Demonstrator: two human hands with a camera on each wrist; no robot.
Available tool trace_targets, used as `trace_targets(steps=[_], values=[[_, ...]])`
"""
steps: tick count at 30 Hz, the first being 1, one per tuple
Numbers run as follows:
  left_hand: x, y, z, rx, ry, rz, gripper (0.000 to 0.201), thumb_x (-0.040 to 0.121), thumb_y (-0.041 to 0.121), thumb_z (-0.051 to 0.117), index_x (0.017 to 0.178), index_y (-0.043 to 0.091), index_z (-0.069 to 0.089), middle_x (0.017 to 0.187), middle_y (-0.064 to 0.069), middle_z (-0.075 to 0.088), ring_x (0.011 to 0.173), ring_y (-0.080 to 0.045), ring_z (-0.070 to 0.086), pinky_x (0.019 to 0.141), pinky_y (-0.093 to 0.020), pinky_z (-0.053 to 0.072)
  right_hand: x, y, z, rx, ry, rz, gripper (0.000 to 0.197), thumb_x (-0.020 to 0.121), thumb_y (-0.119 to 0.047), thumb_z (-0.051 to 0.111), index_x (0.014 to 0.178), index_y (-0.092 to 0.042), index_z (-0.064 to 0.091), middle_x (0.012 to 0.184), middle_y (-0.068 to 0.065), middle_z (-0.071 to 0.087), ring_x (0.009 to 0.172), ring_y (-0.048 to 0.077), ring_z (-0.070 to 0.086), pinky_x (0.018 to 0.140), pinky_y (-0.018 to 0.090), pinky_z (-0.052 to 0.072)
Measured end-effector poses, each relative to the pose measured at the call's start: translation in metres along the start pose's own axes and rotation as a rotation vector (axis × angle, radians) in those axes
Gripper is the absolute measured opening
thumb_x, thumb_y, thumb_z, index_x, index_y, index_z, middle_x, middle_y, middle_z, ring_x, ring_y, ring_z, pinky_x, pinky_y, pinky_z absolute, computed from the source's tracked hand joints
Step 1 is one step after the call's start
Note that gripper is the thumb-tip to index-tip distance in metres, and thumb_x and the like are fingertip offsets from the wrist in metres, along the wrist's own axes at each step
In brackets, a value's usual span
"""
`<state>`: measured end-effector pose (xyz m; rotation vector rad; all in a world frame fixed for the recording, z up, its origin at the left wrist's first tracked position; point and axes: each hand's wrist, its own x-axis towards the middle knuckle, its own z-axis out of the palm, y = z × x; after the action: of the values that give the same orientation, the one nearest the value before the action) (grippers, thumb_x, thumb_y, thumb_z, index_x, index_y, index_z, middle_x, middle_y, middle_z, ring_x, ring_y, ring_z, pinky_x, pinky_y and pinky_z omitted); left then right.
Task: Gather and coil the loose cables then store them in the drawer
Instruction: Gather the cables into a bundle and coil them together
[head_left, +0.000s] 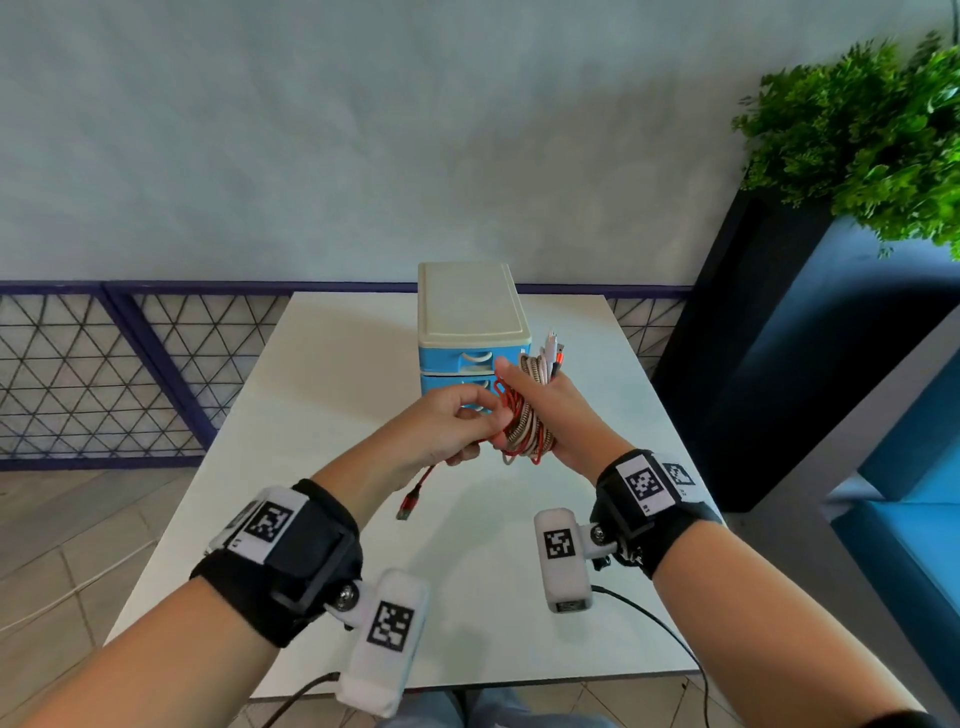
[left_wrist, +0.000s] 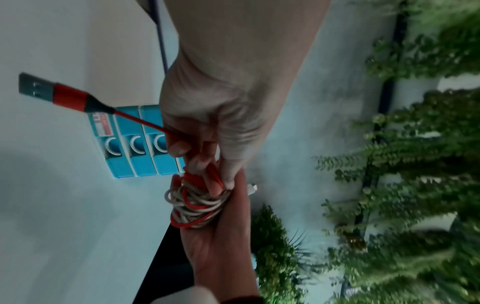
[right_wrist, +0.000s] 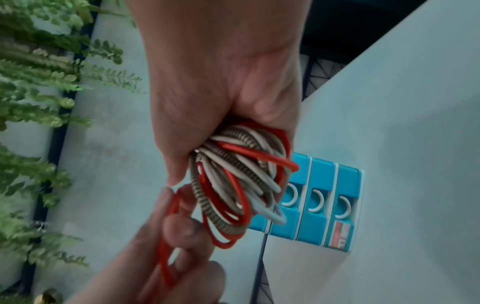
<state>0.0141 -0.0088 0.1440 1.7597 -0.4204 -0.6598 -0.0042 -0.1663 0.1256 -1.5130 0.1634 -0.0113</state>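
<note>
Head view: the right hand (head_left: 550, 410) grips a coil (head_left: 522, 426) of red, white and braided cables above the table (head_left: 322, 364), in front of the blue drawer unit (head_left: 470, 332). Left hand (head_left: 447, 426) pinches the red cable (left_wrist: 141, 122) beside the coil, fingers curled round it; its USB plug (head_left: 408, 506) dangles below. All three drawers look closed.

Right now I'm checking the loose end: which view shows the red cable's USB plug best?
The left wrist view: the USB plug is large and unobstructed. The head view shows it small, dangling below the hands. The right wrist view misses it.
</note>
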Motion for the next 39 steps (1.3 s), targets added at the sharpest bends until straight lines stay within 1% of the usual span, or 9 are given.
trace_targets(steps=[5, 12, 17, 21, 24, 28, 31, 34, 39], values=[[0.002, 0.000, 0.009, 0.154, 0.113, 0.092, 0.010, 0.087, 0.028, 0.064, 0.090, 0.018, 0.068, 0.074, -0.004, 0.069, 0.059, -0.009, 0.054, 0.056, -0.019, 0.042, -0.005, 0.001, 0.008, 0.149, -0.196, 0.044, 0.032, 0.071, -0.039, 0.080, 0.096, -0.020, 0.072, 0.082, 0.016, 0.061, 0.078, 0.036, 0.053, 0.065, 0.039, 0.051], [-0.002, 0.000, 0.012, 0.086, 0.129, 0.052, 0.019, 0.077, 0.035, 0.075, 0.073, 0.018, 0.065, 0.067, 0.000, 0.072, 0.045, -0.009, 0.050, 0.047, -0.018, 0.041, -0.012, -0.002, 0.002, 0.124, -0.362, 0.036, 0.012, 0.092, -0.015, 0.061, 0.093, -0.006, 0.069, 0.074, 0.027, 0.062, 0.063, 0.034, 0.062, 0.049, 0.036, 0.050], [-0.003, 0.000, 0.013, 0.095, 0.120, 0.041, 0.027, 0.077, 0.037, 0.075, 0.075, 0.012, 0.064, 0.065, 0.000, 0.071, 0.042, -0.010, 0.049, 0.045, -0.018, 0.039, -0.014, -0.010, 0.003, 0.007, -0.227, -0.010, 0.002, 0.090, -0.005, 0.062, 0.089, -0.004, 0.063, 0.062, 0.013, 0.066, 0.041, 0.021, 0.058, 0.038, 0.026, 0.047], [-0.006, 0.005, 0.008, 0.088, 0.098, 0.007, 0.032, 0.085, 0.042, 0.064, 0.084, 0.011, 0.058, 0.071, -0.001, 0.073, 0.043, -0.011, 0.046, 0.046, -0.019, 0.040, -0.008, -0.009, 0.000, -0.062, 0.010, -0.057, 0.013, 0.086, -0.008, 0.067, 0.096, -0.001, 0.062, 0.067, 0.011, 0.065, 0.051, 0.023, 0.062, 0.045, 0.030, 0.050], [-0.013, -0.003, -0.004, -0.098, -0.108, -0.109, 0.025, 0.096, 0.036, 0.049, 0.085, 0.014, 0.053, 0.060, 0.005, 0.055, 0.043, -0.009, 0.034, 0.049, -0.020, 0.036, 0.000, -0.010, -0.013, 0.086, 0.190, -0.038, 0.005, 0.085, -0.008, 0.067, 0.088, -0.008, 0.063, 0.073, 0.011, 0.068, 0.066, 0.029, 0.066, 0.072, 0.048, 0.054], [-0.021, -0.025, -0.022, -0.004, -0.374, -0.198, 0.027, 0.102, 0.029, 0.037, 0.089, 0.018, 0.058, 0.063, 0.007, 0.041, 0.054, -0.009, 0.039, 0.057, -0.022, 0.031, 0.000, -0.020, -0.027, 0.126, 0.206, -0.021, 0.004, 0.087, -0.007, 0.066, 0.090, -0.007, 0.063, 0.081, 0.013, 0.068, 0.070, 0.022, 0.069, 0.073, 0.037, 0.058], [-0.014, -0.028, -0.030, 0.376, -0.237, -0.037, 0.025, 0.098, 0.023, 0.048, 0.084, 0.026, 0.068, 0.068, 0.009, 0.054, 0.067, -0.009, 0.052, 0.064, -0.023, 0.036, -0.003, -0.023, -0.025, 0.095, 0.112, 0.013, 0.004, 0.087, -0.007, 0.065, 0.090, -0.007, 0.063, 0.080, 0.011, 0.069, 0.073, 0.022, 0.068, 0.080, 0.038, 0.057], [0.000, -0.023, -0.034, 0.596, 0.098, 0.176, 0.024, 0.087, 0.026, 0.064, 0.070, 0.043, 0.066, 0.077, 0.020, 0.066, 0.084, -0.006, 0.060, 0.082, -0.031, 0.041, -0.005, -0.023, -0.018, 0.000, -0.012, 0.067, 0.008, 0.086, -0.006, 0.066, 0.092, -0.001, 0.065, 0.082, 0.011, 0.071, 0.073, 0.020, 0.069, 0.078, 0.033, 0.059], [0.001, -0.005, -0.029, 0.437, 0.258, 0.417, 0.032, 0.071, 0.015, 0.080, 0.078, 0.034, 0.055, 0.079, 0.009, 0.069, 0.082, 0.003, 0.060, 0.082, -0.021, 0.044, -0.011, -0.026, -0.007, -0.052, -0.166, 0.121, 0.009, 0.090, -0.009, 0.062, 0.094, -0.002, 0.066, 0.081, 0.010, 0.073, 0.071, 0.019, 0.071, 0.068, 0.029, 0.058]])
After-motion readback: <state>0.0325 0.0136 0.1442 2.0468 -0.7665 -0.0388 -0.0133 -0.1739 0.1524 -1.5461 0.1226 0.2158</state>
